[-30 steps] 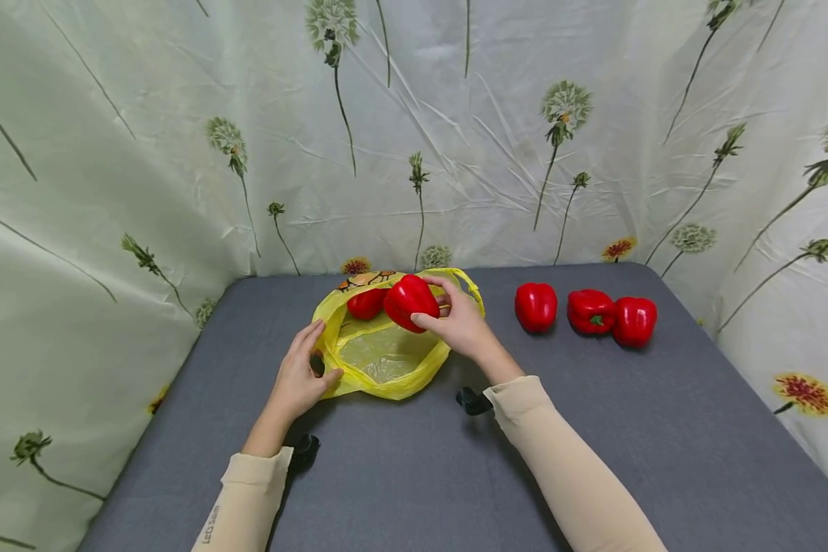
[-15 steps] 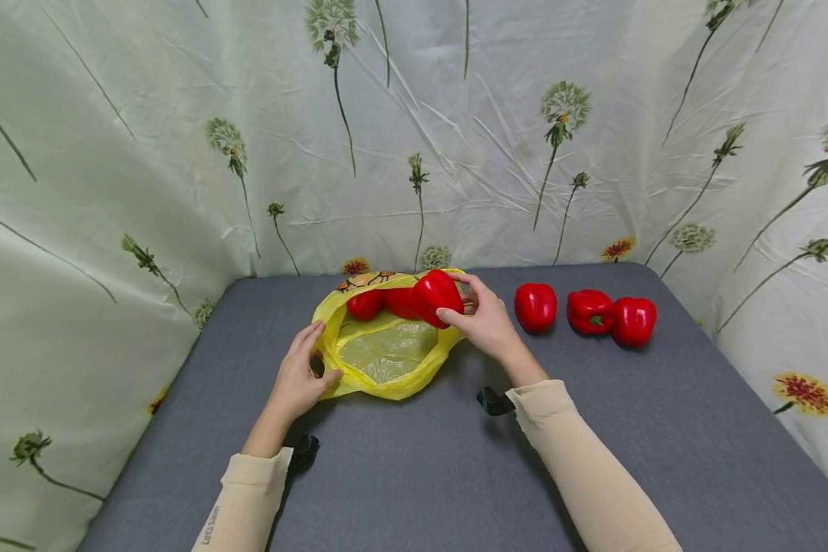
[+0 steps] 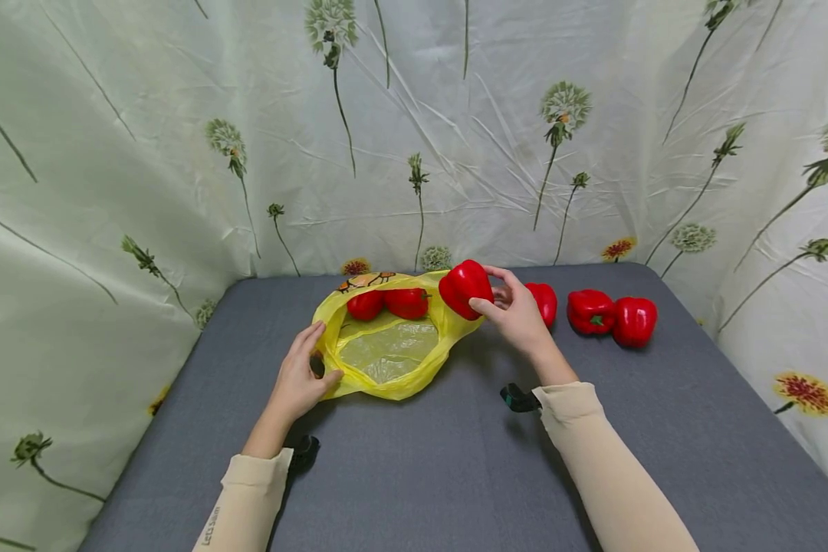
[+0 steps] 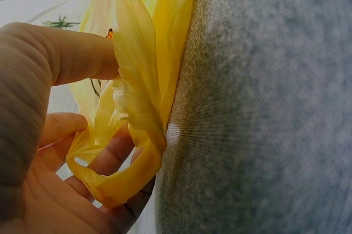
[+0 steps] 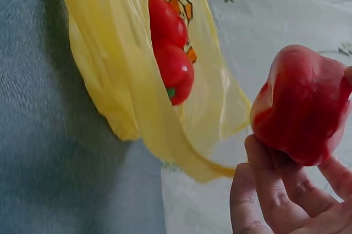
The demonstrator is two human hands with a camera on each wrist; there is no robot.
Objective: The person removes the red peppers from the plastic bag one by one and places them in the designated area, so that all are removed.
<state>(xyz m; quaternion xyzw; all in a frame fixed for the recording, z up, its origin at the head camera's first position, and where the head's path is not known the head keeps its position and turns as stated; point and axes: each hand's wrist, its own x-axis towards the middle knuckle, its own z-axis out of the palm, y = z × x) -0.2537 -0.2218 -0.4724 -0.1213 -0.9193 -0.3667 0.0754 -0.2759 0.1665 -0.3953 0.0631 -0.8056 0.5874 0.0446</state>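
Red bell pepper is pinched between the thumb and fingers of my right hand, raised at the right rim of a yellow plastic bag. The right wrist view shows that pepper apart from the bag's mouth. Inside the wide-mouthed bag, two more red bell peppers lie side by side at the back, one on the left and one on the right. My left hand grips the bag's left edge; in the left wrist view, thumb and fingers hold the crumpled yellow plastic.
To the right on the grey table are three red bell peppers: one partly hidden behind my right hand, and a touching pair, left and right. A curtain with dandelion prints hangs behind the table.
My right hand has carried its pepper rightward, from over the bag's mouth to its right rim. The second pepper inside the bag has come into full view. My left hand stays put.
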